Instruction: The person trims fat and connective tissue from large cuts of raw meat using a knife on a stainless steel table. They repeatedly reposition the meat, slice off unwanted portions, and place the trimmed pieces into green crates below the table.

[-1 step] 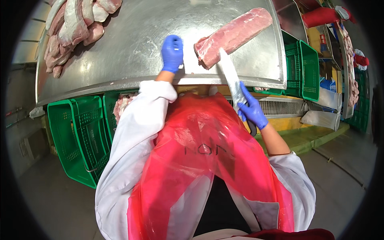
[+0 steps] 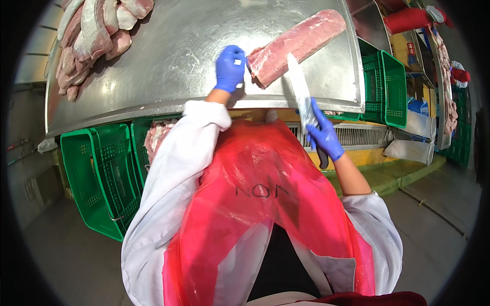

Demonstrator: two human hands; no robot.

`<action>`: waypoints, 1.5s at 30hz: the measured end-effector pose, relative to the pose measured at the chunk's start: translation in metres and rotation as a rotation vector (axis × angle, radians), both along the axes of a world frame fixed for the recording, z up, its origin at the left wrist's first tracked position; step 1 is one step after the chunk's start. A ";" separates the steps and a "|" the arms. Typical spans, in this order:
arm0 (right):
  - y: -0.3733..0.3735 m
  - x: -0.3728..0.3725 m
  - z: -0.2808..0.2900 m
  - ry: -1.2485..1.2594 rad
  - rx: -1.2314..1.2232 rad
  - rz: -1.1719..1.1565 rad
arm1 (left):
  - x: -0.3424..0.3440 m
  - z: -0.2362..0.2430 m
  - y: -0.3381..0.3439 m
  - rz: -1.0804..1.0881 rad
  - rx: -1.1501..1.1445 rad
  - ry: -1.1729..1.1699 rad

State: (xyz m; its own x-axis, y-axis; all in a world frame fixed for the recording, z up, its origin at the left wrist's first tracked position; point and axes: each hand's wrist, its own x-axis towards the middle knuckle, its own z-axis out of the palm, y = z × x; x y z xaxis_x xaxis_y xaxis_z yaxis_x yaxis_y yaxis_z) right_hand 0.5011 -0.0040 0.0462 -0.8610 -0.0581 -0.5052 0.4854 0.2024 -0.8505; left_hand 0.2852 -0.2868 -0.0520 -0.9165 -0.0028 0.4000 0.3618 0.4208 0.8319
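Note:
A long pale-pink piece of boneless pork loin lies slantwise on the steel table. My left hand, in a blue glove, is curled closed at the loin's near left end. A small white patch shows at its fingers; whether it grips anything is hidden. My right hand, also gloved in blue, holds a knife by its dark handle, one finger stretched along the blade. The blade points away from me, its tip over or against the loin's near side; I cannot tell if it touches.
Several cuts of meat are heaped at the table's far left. Green crates stand below the table's left front edge, one holding meat trimmings. More green crates are at the right. People in red work beyond, along another table.
My left hand has moved right, up to the loin's end. The knife and my right hand have shifted slightly right, the blade tip sliding along the loin's near side.

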 end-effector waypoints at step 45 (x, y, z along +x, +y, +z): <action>0.154 -0.318 -0.058 0.469 0.215 0.179 | 0.136 0.005 -0.097 0.333 -0.482 -0.743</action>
